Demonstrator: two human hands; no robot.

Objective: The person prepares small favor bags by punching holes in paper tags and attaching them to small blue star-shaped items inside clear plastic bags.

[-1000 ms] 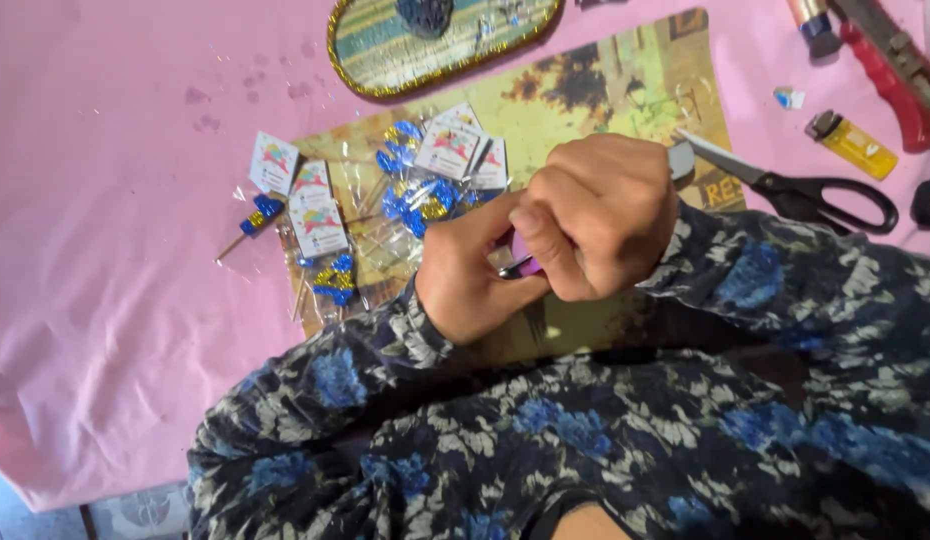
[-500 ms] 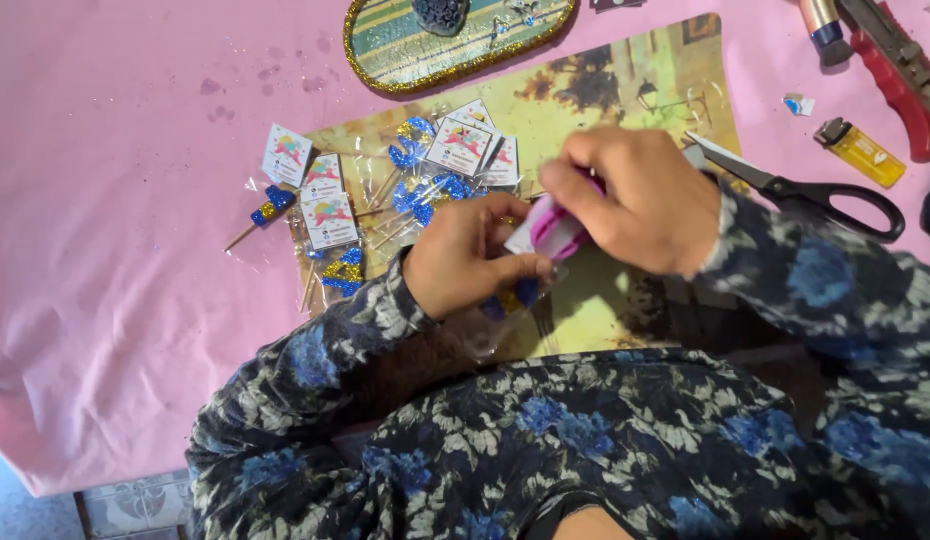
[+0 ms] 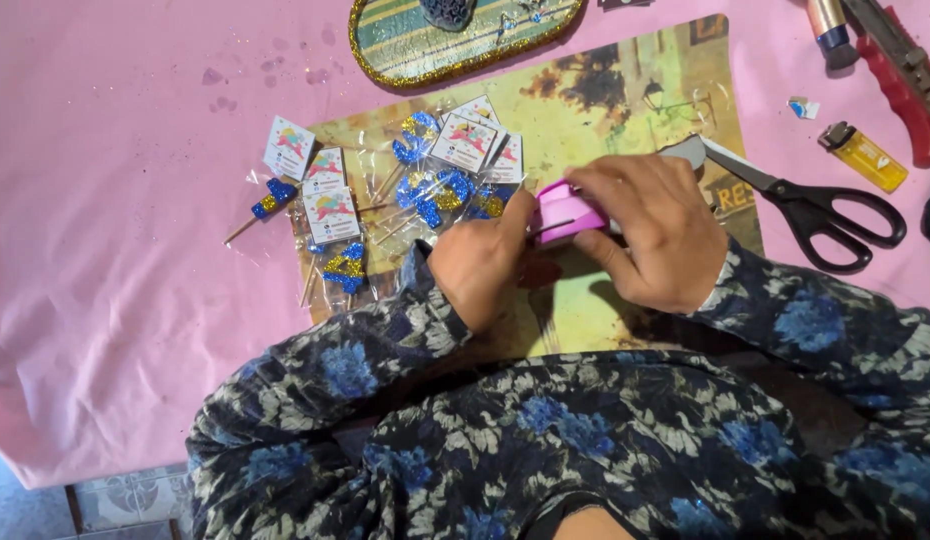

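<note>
- Nearest to me are my own dark, blue-flowered sleeves (image 3: 545, 440), filling the bottom of the view above the pink tablecloth (image 3: 115, 260).
- Just past them, my right hand (image 3: 660, 235) is closed around a small pink stapler (image 3: 568, 212), fingers curled over its top and far side.
- My left hand (image 3: 482, 265) sits against the stapler's near end, thumb up by its mouth. I cannot tell whether it pinches a packet or a stick there; my fingers hide that spot.
- Both hands work over a printed placemat (image 3: 625, 110) that lies flat on the cloth.
- To the left of the hands, a spread of finished packets (image 3: 385, 180) lies on the mat and cloth: clear bags with white printed header cards, and blue and gold glitter toppers on sticks inside. I judge a good batch is done, with one in hand.
- I see no loose pile of unpacked toppers, so I cannot say how many are left.
- Further right lie black-handled scissors (image 3: 815, 205), then a yellow lighter (image 3: 865, 155).
- Farthest, at the top edge, is an oval gold-rimmed tray (image 3: 455, 45).
</note>
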